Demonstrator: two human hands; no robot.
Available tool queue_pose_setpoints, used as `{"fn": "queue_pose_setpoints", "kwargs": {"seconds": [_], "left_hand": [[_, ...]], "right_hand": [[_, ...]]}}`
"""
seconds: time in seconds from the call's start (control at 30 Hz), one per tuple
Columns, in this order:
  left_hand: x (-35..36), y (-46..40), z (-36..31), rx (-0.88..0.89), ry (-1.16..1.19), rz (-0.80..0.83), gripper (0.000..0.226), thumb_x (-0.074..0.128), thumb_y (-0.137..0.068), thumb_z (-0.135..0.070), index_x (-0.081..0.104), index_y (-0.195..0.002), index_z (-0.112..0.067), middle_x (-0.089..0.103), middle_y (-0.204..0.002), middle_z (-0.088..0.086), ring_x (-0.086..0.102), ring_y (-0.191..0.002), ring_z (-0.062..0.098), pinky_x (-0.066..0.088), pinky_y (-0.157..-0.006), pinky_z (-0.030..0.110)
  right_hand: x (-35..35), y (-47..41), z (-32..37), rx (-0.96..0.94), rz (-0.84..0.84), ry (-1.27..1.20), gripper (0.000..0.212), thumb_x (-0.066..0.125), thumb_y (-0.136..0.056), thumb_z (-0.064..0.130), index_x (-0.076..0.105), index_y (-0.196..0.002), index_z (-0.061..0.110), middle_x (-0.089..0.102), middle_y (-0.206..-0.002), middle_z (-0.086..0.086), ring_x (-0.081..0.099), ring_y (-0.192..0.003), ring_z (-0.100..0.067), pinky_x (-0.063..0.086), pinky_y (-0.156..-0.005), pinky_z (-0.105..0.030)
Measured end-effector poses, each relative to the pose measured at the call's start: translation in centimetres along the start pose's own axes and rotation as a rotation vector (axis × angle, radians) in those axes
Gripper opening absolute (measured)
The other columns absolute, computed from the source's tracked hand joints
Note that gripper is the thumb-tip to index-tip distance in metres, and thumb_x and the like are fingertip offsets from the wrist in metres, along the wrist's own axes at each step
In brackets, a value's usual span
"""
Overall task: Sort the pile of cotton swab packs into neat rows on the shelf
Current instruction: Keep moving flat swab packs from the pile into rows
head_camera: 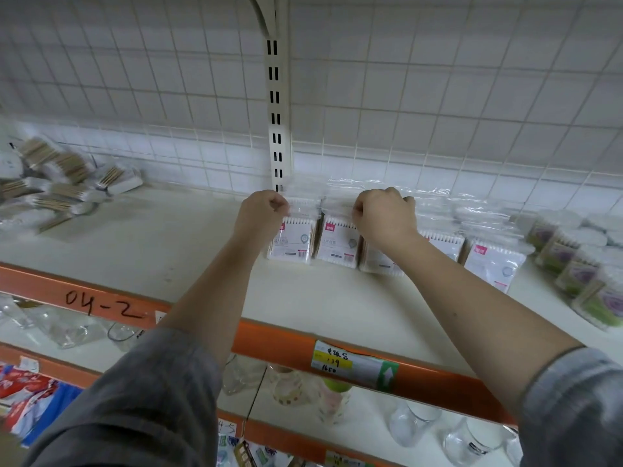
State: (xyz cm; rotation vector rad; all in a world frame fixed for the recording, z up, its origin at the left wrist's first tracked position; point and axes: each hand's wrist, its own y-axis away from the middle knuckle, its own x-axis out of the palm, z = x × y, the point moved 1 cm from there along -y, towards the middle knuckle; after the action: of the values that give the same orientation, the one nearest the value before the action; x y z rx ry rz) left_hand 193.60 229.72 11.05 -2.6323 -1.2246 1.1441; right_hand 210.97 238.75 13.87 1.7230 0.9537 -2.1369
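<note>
Head cam: white shelf [141,261] w/ orange front edge, wire-grid back. Left hand [261,210] pinches the clear top flap of the leftmost swab pack [292,242]; right hand [384,214] curls round the flap of the third pack [379,257]. Both sit in a row of upright packs [338,242] mid-shelf. Loose pile of swab packs [57,183] lies far left; purple-green packs [583,274] at right.
</note>
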Motion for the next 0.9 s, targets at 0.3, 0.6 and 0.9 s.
{"fn": "queue_pose_setpoints", "kwargs": {"seconds": [0.3, 0.6, 0.9], "left_hand": [[-0.3, 2.1, -0.8, -0.052, -0.072, -0.165, 0.023, 0.051, -0.092, -0.019, 0.06, -0.113, -0.017, 0.053, -0.122, 0.007, 0.05, -0.114, 0.024, 0.04, -0.087, 0.029], [2.5, 8.1, -3.5, -0.004, -0.098, -0.111, 0.024, 0.051, -0.089, -0.011, 0.064, -0.108, -0.011, 0.062, -0.113, 0.008, 0.056, -0.107, 0.023, 0.033, -0.082, 0.02], [2.4, 13.1, -4.1, -0.111, -0.129, -0.079, 0.022, 0.051, -0.091, -0.017, 0.064, -0.109, -0.015, 0.062, -0.114, 0.002, 0.055, -0.109, 0.021, 0.039, -0.087, 0.026]], "right_hand": [[-1.1, 2.4, -1.6, -0.006, -0.047, -0.315, 0.037, 0.045, -0.095, 0.018, 0.053, -0.131, 0.013, 0.056, -0.13, -0.007, 0.052, -0.117, -0.027, 0.042, -0.096, -0.035], [-1.8, 8.7, -5.7, 0.096, -0.031, -0.473, 0.035, 0.048, -0.092, 0.012, 0.058, -0.126, 0.008, 0.06, -0.125, -0.012, 0.055, -0.113, -0.026, 0.041, -0.09, -0.029], [-1.8, 13.4, -6.6, 0.048, 0.152, -0.481, 0.035, 0.044, -0.093, 0.013, 0.058, -0.125, 0.011, 0.064, -0.116, -0.018, 0.058, -0.105, -0.034, 0.042, -0.081, -0.033]]}}
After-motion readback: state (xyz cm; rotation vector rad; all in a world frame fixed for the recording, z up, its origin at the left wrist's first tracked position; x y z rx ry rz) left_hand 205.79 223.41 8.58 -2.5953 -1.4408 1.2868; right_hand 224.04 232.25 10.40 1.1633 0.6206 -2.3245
